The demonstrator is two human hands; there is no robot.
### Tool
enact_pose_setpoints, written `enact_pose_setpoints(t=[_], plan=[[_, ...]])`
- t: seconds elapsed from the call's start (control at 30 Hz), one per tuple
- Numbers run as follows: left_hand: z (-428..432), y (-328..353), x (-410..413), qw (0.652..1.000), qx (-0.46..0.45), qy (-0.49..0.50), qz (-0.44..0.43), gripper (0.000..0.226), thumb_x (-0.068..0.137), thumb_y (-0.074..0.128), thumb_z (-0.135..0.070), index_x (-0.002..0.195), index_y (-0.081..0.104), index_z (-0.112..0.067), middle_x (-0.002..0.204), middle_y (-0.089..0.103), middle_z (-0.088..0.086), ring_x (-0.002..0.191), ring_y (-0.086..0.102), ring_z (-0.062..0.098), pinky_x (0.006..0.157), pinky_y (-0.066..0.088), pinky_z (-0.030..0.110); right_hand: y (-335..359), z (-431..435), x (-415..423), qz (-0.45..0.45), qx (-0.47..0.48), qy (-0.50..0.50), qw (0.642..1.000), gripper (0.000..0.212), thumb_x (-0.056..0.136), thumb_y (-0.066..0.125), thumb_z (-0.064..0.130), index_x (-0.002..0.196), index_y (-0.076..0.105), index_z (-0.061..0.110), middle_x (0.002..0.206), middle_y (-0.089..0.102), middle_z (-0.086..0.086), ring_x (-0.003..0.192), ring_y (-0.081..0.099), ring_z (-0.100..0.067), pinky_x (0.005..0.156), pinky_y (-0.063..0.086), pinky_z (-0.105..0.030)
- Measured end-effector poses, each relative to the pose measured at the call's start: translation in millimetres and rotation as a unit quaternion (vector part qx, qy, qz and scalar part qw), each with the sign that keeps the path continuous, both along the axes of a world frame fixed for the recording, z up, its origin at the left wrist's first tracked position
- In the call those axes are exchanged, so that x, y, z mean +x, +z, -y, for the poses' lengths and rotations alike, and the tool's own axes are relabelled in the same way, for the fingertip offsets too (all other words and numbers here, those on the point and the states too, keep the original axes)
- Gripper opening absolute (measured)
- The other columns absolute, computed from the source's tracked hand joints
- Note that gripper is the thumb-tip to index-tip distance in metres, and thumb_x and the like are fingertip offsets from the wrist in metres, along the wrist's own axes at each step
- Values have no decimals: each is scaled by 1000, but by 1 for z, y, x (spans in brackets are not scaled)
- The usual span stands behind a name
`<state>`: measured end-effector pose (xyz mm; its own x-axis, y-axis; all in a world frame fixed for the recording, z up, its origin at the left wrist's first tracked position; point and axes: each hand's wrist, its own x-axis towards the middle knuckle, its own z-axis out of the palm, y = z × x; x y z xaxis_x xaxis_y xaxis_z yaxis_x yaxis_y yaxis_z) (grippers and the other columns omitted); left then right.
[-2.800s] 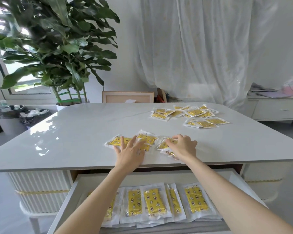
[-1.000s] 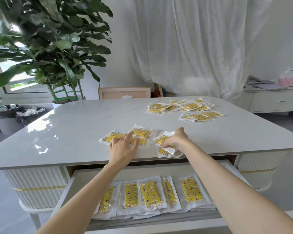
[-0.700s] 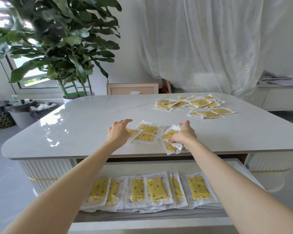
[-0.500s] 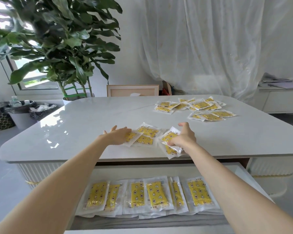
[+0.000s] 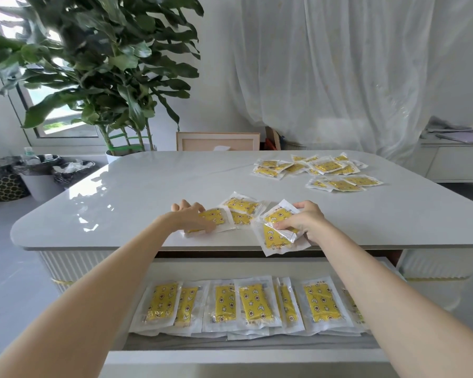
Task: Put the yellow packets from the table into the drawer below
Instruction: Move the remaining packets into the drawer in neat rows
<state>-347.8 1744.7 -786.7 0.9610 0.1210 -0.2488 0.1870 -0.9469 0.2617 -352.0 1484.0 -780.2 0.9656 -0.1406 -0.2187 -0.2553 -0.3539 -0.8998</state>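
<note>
Yellow packets in clear wrappers lie on the white table [image 5: 148, 192]. My left hand [image 5: 187, 218] grips one packet [image 5: 213, 218] near the table's front edge, thumb under it. My right hand [image 5: 302, 222] pinches a small stack of packets [image 5: 276, 233] that overhangs the front edge. Two more packets [image 5: 241, 210] lie between my hands. A larger scatter of packets [image 5: 320, 171] sits at the far right. Below, the open drawer [image 5: 246, 356] holds a row of several packets [image 5: 253, 302].
A big potted plant [image 5: 107, 72] stands behind the table's left corner, with bins [image 5: 38, 175] on the floor beside it. A wooden chair back [image 5: 217, 141] rises at the far edge. A white sideboard [image 5: 459, 162] stands at the right under curtains.
My left hand slid left and curled round the leftmost packet. My right hand gathered its packets into a stack and drew it to the table's front edge.
</note>
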Motion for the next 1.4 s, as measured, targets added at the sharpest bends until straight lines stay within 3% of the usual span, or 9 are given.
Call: enact_pose_setpoints(t=[0.1,0.3,0.43,0.63,0.83,0.93,1.07,1.27,1.4], plan=[[-1,-1,-9,998,-47,30,31,71,75,59,-52,135,39,-20,133,33,7,121,29,25,88,32,31,-4,3,0,-6,13,-5,1000,47,59,88,0,92,56,5,107,66,-8,95,66,-28,76,58,-44],[-4,-4,-24,977,-164,125,55,82,63,73,-49,128,40,-9,118,49,9,105,47,24,72,40,28,-9,5,-10,-23,63,16,998,53,57,89,1,102,63,5,102,71,-13,90,70,-31,77,58,-50],[1,-4,-30,954,-238,153,95,63,81,71,-29,129,42,1,98,53,6,87,52,22,60,41,24,-4,4,-21,-20,74,55,996,58,61,86,-3,110,57,6,105,69,-12,91,70,-30,76,58,-53],[37,0,-61,943,-291,116,110,37,85,68,-19,114,46,-10,94,51,6,90,51,22,76,42,30,4,18,-42,-79,-4,180,980,60,62,86,-2,114,59,10,111,69,-14,100,69,-30,91,53,-52],[82,-9,-78,945,-313,35,84,54,79,74,-22,125,49,-8,107,51,4,91,53,20,67,45,27,-4,44,-61,-159,-112,264,945,63,64,87,7,120,59,15,118,67,-8,110,65,-26,99,49,-48],[103,-12,-84,952,-303,-16,45,49,76,77,-26,117,54,-10,106,59,4,86,58,18,73,50,29,-12,63,-70,-182,-152,251,938,51,67,85,6,112,62,18,116,68,-6,108,65,-25,97,51,-43],[125,-22,-94,969,-234,-73,-29,39,77,74,-27,109,55,-15,87,58,-4,71,56,9,61,45,19,-26,88,-72,-183,-188,195,945,46,66,85,4,109,69,9,114,70,-11,93,67,-21,82,55,-32],[156,-62,-80,963,-230,-53,-130,35,79,75,-26,105,59,-9,99,65,4,87,59,21,82,51,29,-48,117,-62,-162,-182,64,968,44,65,84,1,106,69,-1,107,70,-16,97,69,-27,82,58,-38],[170,-91,-63,931,-304,38,-197,28,83,73,-17,103,59,-4,92,66,5,72,59,17,59,51,22,-68,136,-46,-145,-192,8,971,45,61,86,7,101,68,0,102,71,-14,91,70,-28,82,58,-40]])
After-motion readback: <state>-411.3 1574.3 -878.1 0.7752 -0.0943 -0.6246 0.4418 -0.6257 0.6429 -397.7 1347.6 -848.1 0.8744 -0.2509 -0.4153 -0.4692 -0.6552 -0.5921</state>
